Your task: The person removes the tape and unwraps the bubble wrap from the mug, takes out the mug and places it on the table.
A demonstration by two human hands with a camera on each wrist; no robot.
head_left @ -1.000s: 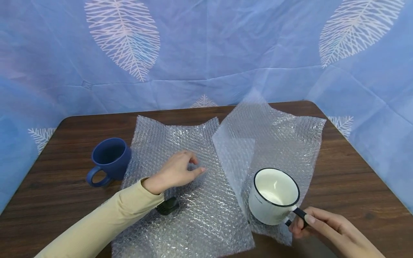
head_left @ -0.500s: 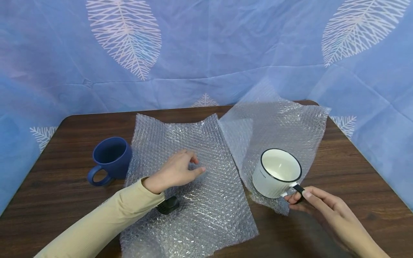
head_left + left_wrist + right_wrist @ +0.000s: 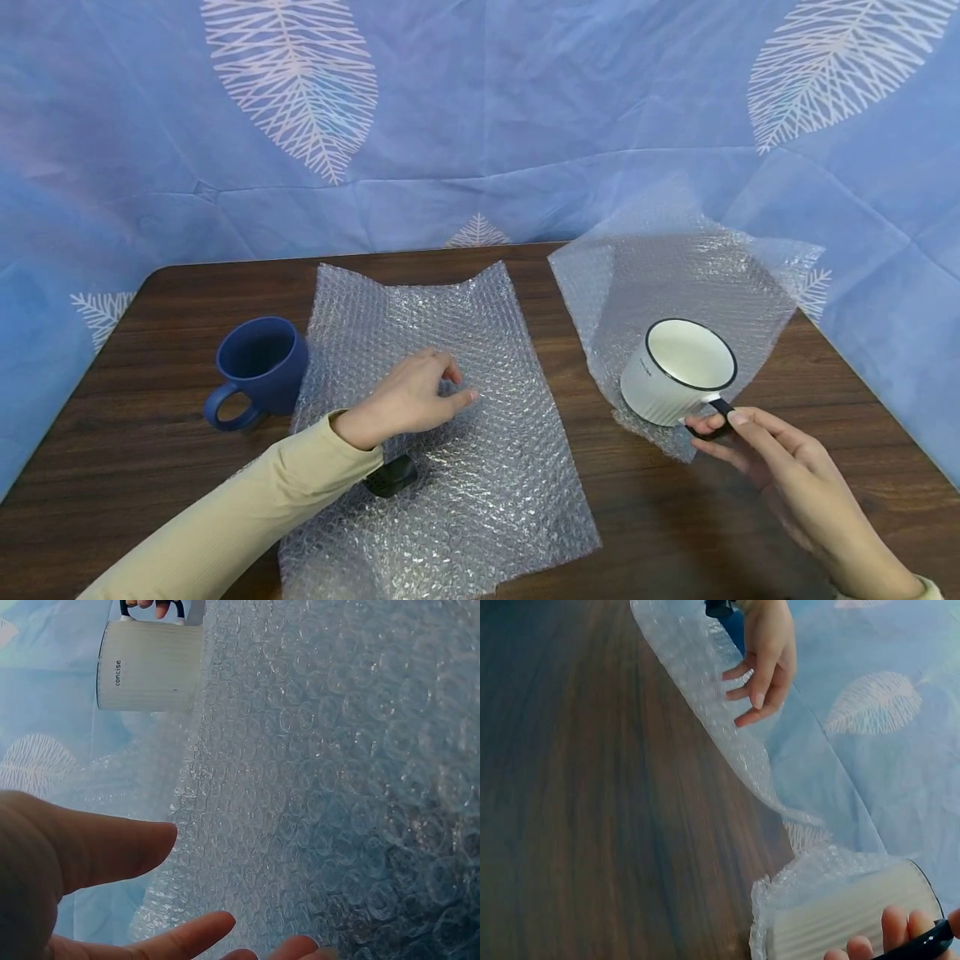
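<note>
A white mug point(image 3: 660, 383) with a black rim stands on the near part of a bubble wrap sheet point(image 3: 675, 275) at the right. My right hand point(image 3: 795, 475) grips its black handle point(image 3: 722, 417), thumb on top and fingers curled through and under it. My left hand point(image 3: 412, 396) is over a second bubble wrap sheet point(image 3: 480, 500) in the middle, fingers loosely bent and holding nothing. In the left wrist view, the thumb point(image 3: 120, 844) and fingers are spread apart near that sheet, and the word "concise" shows on the mug.
A blue mug point(image 3: 262, 367) stands on the brown wooden table point(image 3: 150, 467), left of the middle sheet. Below the left wrist is a small black device point(image 3: 390, 477). A blue cloth point(image 3: 555, 92) with white leaf prints hangs behind the table.
My right hand has moved the white mug away from me and to the right, with the right-hand bubble wrap sheet shifting along. The two sheets now lie apart. My left hand stays put.
</note>
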